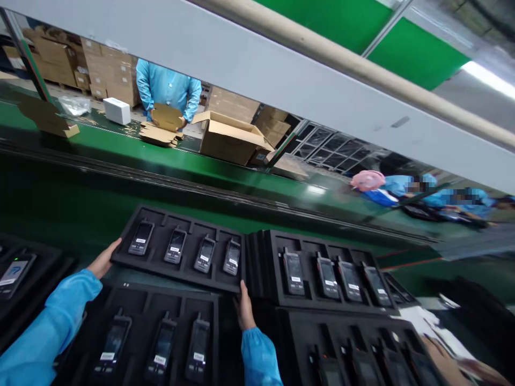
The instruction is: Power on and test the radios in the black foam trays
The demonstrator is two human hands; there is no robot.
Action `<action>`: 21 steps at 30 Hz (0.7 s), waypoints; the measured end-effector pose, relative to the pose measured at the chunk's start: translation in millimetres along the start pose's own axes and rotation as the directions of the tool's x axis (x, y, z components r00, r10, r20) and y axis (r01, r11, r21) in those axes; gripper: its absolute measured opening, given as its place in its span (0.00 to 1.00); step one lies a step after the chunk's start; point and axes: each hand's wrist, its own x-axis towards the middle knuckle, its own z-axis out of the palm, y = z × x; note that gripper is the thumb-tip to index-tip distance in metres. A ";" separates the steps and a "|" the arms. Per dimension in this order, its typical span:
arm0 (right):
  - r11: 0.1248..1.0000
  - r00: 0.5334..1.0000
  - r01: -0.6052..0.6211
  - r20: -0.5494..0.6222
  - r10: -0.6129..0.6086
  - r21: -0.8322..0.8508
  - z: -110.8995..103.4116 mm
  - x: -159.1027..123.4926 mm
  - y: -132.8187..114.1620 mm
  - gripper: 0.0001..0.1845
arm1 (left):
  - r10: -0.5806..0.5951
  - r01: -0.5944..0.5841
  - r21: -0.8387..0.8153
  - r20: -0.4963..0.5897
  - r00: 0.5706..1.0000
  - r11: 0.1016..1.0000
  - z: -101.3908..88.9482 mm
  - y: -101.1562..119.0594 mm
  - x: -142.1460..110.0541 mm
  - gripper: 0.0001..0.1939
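A black foam tray point(161, 268) holds several black handheld radios point(175, 245) in slots. My left hand point(103, 260) grips the tray's left end, fingers curled over its edge. My right hand point(243, 307) grips its near right corner. Both of my sleeves are light blue. The tray is held just above another tray of radios point(132, 305) in front of me.
A stack of black trays with radios point(322, 289) stands to the right, and more trays point(24, 268) lie at the left. Beyond runs a green conveyor point(161, 161). A person in blue point(168, 88) folds cardboard point(166, 117) beside an open carton point(229, 140). Other workers sit far right.
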 end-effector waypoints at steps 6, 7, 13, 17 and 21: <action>0.986 0.995 -0.099 0.024 0.097 0.133 12.5 -4.8 -11.6 0.22 | 0.025 -0.024 -0.049 0.012 1.000 0.998 11.6 18.6 -4.4 0.16; 0.984 0.995 -0.099 0.025 0.096 0.147 14.1 -5.9 -12.8 0.23 | 0.027 -0.027 -0.054 0.006 1.000 0.998 13.5 21.5 -4.9 0.16; 0.981 0.996 -0.083 0.036 0.078 0.174 18.1 -12.4 -15.4 0.24 | 0.017 -0.022 -0.069 -0.067 0.998 0.997 15.7 14.3 -3.1 0.16; 0.989 0.998 -0.053 0.035 0.049 0.137 17.0 -13.0 -13.8 0.24 | 0.034 -0.043 -0.090 -0.097 0.995 0.995 9.0 -5.4 0.3 0.18; 0.999 1.000 0.009 0.005 -0.009 0.040 14.8 -11.0 -13.6 0.23 | 0.055 -0.060 -0.084 -0.065 0.996 0.995 3.1 -12.4 3.4 0.19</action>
